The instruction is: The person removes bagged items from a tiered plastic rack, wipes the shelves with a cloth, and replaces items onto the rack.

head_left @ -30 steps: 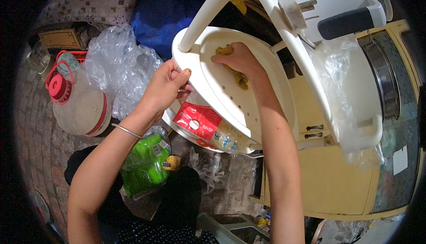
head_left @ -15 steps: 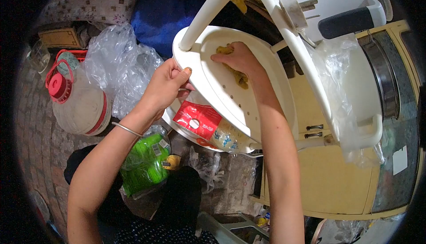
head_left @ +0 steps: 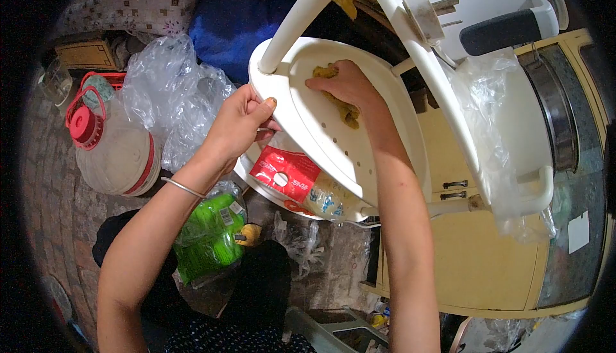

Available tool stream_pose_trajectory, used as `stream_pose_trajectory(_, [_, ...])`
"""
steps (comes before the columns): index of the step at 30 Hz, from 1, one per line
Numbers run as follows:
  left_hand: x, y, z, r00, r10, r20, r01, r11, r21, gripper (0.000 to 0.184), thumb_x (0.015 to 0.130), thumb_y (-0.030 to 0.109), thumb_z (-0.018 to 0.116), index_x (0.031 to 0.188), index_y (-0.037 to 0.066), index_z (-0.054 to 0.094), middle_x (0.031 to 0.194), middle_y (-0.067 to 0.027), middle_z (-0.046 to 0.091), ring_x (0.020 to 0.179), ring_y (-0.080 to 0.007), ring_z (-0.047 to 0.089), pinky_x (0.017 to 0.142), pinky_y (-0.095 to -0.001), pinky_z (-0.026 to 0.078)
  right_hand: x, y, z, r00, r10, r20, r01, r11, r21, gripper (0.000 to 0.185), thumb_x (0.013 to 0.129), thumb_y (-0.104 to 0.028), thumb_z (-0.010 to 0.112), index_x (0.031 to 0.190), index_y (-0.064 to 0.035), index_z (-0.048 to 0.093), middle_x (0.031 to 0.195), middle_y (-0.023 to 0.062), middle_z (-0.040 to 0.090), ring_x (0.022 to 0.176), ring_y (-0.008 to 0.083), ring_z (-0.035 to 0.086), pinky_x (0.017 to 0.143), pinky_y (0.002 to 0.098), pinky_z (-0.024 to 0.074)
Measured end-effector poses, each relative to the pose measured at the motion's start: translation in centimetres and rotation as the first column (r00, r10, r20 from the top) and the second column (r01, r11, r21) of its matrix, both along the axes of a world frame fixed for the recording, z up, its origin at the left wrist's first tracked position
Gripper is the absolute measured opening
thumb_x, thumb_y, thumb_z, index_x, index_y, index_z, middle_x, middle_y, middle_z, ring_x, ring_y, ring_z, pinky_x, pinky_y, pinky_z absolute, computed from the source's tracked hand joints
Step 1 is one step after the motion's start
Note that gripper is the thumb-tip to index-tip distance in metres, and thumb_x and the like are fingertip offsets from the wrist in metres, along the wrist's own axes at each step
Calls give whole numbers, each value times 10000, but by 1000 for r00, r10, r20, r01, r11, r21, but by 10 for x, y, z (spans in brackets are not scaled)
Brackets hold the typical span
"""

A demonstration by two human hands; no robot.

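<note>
White rack [head_left: 303, 21]. Its upper tray [head_left: 307, 134], drain holes showing; red packet [head_left: 285, 173] beneath. Left hand [head_left: 244, 122] pinches tray rim, thumb on top. Right hand [head_left: 350, 87] curled round yellow cloth [head_left: 350, 116], against tray's inner surface. Judgement: cloth work under way, unfinished; holed stretch nearer the body possibly left. Parts already covered: cannot tell.

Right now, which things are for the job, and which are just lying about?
Probably the job:
- yellow cloth, in the right hand
- white shelf, its rim in the left hand

Seemingly lying about:
- big jug
- clear bag
- green packet
</note>
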State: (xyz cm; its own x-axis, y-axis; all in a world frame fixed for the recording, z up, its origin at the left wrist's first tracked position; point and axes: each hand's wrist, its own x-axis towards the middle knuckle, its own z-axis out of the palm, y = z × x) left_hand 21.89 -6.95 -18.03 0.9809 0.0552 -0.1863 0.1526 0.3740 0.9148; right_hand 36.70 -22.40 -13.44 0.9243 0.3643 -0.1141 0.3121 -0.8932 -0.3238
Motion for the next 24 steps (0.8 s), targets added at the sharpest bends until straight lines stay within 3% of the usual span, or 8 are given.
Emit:
stream_pose_trajectory(2, [1, 0, -2, 1000, -1, -20, 1, 1000, 26, 170, 872, 197, 493, 970, 59, 478, 808, -14, 558, 727, -102, 548, 665, -272, 503, 0, -2, -5, 1000, -17, 23, 15, 998, 59, 573, 554, -389, 707, 911, 44, 591, 882, 207, 611, 810, 271, 616, 758, 319, 479])
stream_pose_trajectory(6, [1, 0, -2, 1000, 3, -10, -3, 1000, 12, 171, 874, 203, 492, 966, 60, 478, 807, -14, 557, 725, -102, 548, 664, -269, 503, 7, -2, -7, 1000, 2, -17, -2, 1000, 3, 605, 546, -417, 715, 919, 43, 590, 880, 216, 608, 807, 283, 616, 757, 322, 483])
stream_pose_trajectory(9, [1, 0, -2, 1000, -10, 3, 9, 1000, 5, 171, 874, 204, 492, 965, 60, 478, 794, -10, 548, 716, -103, 546, 663, -267, 502, -3, 1, -1, 998, 6, 56, -6, 1000, 5, 620, 541, -440, 719, 914, 41, 598, 887, 221, 607, 806, 290, 617, 756, 329, 486])
stream_pose_trajectory(11, [0, 0, -1, 1000, 2, -6, -2, 1000, 12, 171, 873, 208, 495, 960, 62, 478, 784, -6, 540, 709, -101, 542, 660, -265, 500, 1, 3, -5, 1000, -7, -6, 7, 999, -34, 569, 585, -364, 712, 986, 11, 563, 920, 144, 601, 827, 225, 595, 733, 304, 454])
stream_pose_trajectory(12, [0, 0, 0, 1000, 1, -6, -1, 1000, 12, 171, 873, 208, 495, 960, 62, 478, 784, -6, 540, 709, -101, 542, 660, -265, 500, 3, 3, -6, 1000, -8, -5, 8, 999, -34, 569, 585, -364, 712, 986, 11, 563, 920, 144, 601, 827, 225, 595, 733, 304, 454])
stream_pose_trajectory(15, [0, 0, 1, 1000, -8, -22, 9, 1000, 9, 174, 872, 216, 499, 955, 65, 479, 785, -4, 537, 711, -98, 540, 660, -264, 497, 9, 0, -12, 997, -31, -75, 31, 1000, 1, 564, 591, -360, 709, 992, 8, 561, 930, 147, 597, 831, 227, 592, 734, 308, 455])
stream_pose_trajectory(17, [0, 0, -2, 1000, -1, -2, 1, 1000, 6, 176, 870, 228, 502, 945, 70, 479, 787, -6, 538, 708, -96, 539, 660, -262, 495, 5, -1, -13, 995, 48, 83, -50, 998, 26, 633, 549, -455, 705, 920, 49, 609, 845, 211, 622, 780, 297, 625, 765, 331, 486])
stream_pose_trajectory(24, [-1, 1, 1, 1000, -8, -15, 8, 999, 38, 174, 870, 234, 502, 939, 77, 477, 769, -3, 539, 700, -97, 545, 653, -257, 491, 11, -3, -14, 994, 78, 74, -75, 996, -44, 638, 560, -458, 698, 938, 48, 602, 892, 208, 615, 823, 296, 616, 783, 339, 476])
